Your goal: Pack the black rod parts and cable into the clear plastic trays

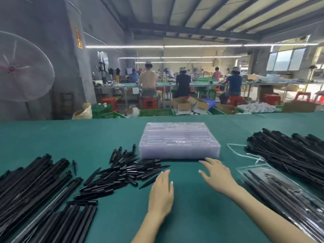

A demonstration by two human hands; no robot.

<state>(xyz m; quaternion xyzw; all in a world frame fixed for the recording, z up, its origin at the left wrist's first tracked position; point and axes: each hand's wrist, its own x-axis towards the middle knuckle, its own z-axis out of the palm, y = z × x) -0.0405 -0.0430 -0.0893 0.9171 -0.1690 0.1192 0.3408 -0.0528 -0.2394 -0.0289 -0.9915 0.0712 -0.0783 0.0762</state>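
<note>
Left hand [162, 192] flat, fingers straight, holding nothing, over green counter [189, 207] | right hand [216, 174] spread, released, fingertips near stack of clear trays [178, 141] at centre | pointed black parts [122, 172] heaped left of hands | long black rods [287, 151] far right | filled tray [284, 193] at right | no legible writing; orange wall sign [78, 38] blurred

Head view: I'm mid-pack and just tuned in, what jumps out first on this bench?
The stack of clear plastic trays sits dead centre on the green table, with both hands open just in front of it: the right hand nearly at its near edge, the left hand lower. Black parts flank them: short spikes and long rods on the left, another rod pile and a filled tray on the right.
</note>
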